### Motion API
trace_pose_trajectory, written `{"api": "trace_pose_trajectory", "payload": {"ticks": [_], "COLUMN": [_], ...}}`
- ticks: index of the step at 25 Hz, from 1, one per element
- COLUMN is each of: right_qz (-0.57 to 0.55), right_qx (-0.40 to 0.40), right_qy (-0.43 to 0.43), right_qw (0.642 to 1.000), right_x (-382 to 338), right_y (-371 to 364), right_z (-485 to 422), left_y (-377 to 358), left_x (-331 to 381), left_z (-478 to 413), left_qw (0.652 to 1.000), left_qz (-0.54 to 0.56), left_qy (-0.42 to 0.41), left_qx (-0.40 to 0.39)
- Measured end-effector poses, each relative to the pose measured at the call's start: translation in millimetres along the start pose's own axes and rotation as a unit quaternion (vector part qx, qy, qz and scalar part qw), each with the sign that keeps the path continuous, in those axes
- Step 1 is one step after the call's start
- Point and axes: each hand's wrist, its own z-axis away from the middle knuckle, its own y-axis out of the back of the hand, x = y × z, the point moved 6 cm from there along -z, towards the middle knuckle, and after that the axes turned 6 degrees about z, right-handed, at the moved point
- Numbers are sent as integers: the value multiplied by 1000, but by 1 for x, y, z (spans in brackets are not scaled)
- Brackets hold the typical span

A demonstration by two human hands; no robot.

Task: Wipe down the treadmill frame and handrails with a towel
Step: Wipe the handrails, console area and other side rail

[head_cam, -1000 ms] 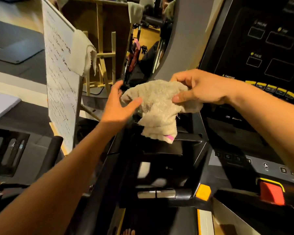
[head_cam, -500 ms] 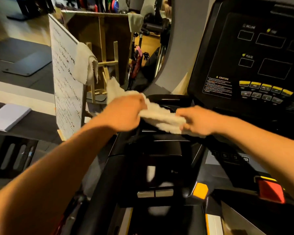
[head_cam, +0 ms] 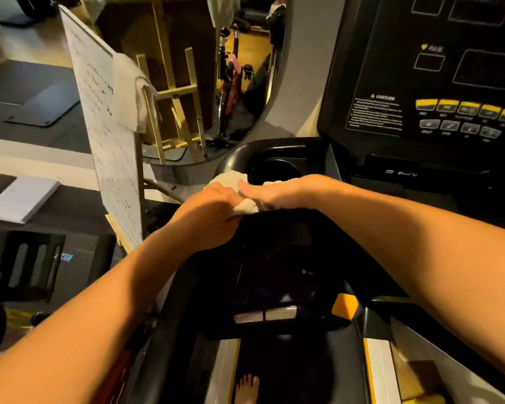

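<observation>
A cream towel (head_cam: 229,179) is bunched between both hands on the black treadmill frame (head_cam: 274,249), just in front of the round cup holder (head_cam: 277,170). My left hand (head_cam: 207,214) grips the towel's left side with curled fingers. My right hand (head_cam: 274,192) lies on the towel's right side, thumb against the left hand, and holds it down on the frame. Most of the towel is hidden under the hands. The console (head_cam: 438,71) with yellow buttons stands at the upper right.
A whiteboard (head_cam: 105,132) on a wooden easel (head_cam: 175,106), with a white cloth (head_cam: 131,94) draped over it, stands close at the left. A white notepad (head_cam: 21,198) lies at the far left. A bare foot (head_cam: 247,389) stands on the belt below.
Both hands brought the towel down from the air onto the frame and drew together, bunching it. The view has moved closer to the console.
</observation>
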Motion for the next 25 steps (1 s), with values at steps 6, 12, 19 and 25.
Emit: {"api": "trace_pose_trajectory", "payload": {"ticks": [6, 12, 19, 25], "right_qz": [207, 354, 361, 185], "right_qx": [23, 238, 121, 131], "right_qy": [-74, 27, 113, 104], "right_qw": [975, 904, 918, 968], "right_x": [29, 46, 46, 14], "right_y": [29, 28, -61, -94], "right_z": [50, 93, 122, 114], "left_y": [-32, -37, -92, -99], "left_x": [27, 22, 79, 84], "left_z": [-34, -40, 120, 158], "left_qw": [992, 983, 989, 976], "left_qz": [8, 52, 69, 123], "left_qy": [96, 140, 85, 164], "left_qx": [-77, -106, -103, -68]}}
